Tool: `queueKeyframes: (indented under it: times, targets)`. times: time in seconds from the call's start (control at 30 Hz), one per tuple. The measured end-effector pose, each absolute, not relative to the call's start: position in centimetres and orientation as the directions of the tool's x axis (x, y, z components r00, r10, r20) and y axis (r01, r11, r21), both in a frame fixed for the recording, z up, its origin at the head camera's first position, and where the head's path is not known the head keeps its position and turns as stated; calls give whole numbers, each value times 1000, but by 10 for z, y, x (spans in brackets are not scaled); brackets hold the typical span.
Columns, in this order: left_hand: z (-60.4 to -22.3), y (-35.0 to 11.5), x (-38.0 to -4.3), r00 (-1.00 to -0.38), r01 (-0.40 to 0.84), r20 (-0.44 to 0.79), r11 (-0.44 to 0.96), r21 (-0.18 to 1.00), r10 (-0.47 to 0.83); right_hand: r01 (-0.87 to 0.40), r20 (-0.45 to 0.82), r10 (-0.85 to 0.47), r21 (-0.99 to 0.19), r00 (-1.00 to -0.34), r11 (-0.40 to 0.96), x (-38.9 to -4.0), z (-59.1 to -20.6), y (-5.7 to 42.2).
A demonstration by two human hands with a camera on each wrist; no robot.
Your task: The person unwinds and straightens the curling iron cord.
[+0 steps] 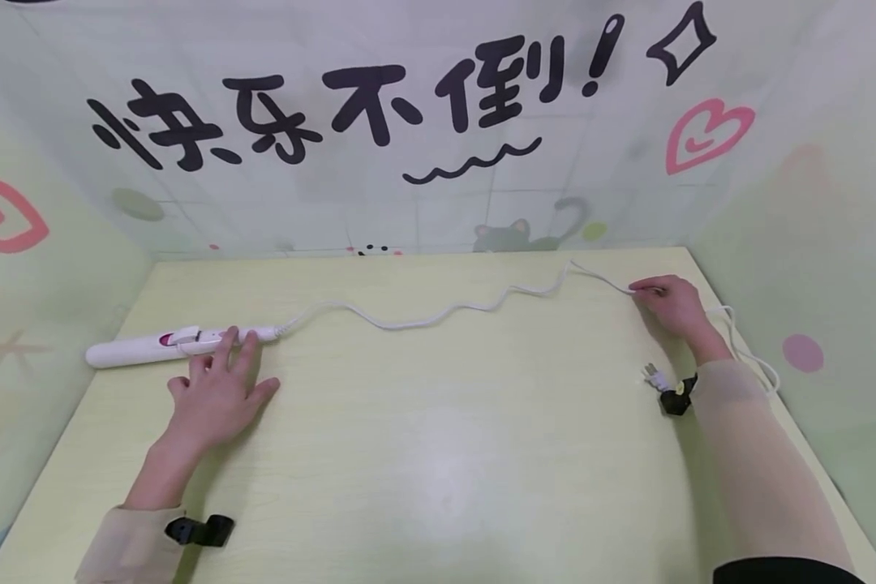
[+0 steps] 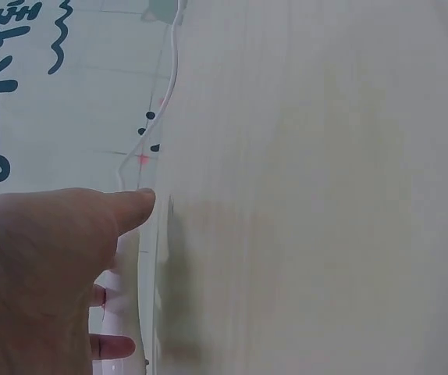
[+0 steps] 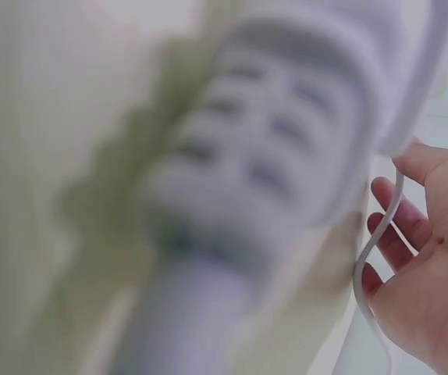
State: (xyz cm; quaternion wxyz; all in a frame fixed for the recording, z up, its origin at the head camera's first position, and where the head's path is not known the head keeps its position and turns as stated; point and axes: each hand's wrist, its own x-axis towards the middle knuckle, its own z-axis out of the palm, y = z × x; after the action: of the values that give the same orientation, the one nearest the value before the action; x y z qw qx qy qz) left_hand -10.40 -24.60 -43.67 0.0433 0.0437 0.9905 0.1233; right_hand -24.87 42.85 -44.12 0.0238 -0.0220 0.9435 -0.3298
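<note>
A white hair straightener point(image 1: 135, 350) with a pink detail lies at the back left of the table. My left hand point(image 1: 217, 397) rests fingertips on its handle near the cord end, thumb spread to the side. From the handle a white cord point(image 1: 416, 324) runs in loose waves along the table to the back right. There my right hand point(image 1: 673, 304) pinches the cord between thumb and forefinger, the other fingers loosely bent, as the right wrist view shows. The cord's plug point(image 1: 655, 377), with metal prongs, is beside my right wrist; it looms large and blurred in the right wrist view.
More cord point(image 1: 762, 365) loops past my right forearm by the table's right edge. Printed cloth point(image 1: 438, 203) with dark writing and hearts stands behind the pale wooden table point(image 1: 438, 438) and at its sides. A black strap mount point(image 1: 203, 531) is on my left wrist.
</note>
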Motion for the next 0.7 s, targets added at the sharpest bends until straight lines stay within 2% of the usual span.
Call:
queueKeyframes:
  times: [0.7]
  targets:
    - [-436,-246,-106,-993,77,-61,958,276,98,47,-90,-14,-634,-996,772,-242,-437,419]
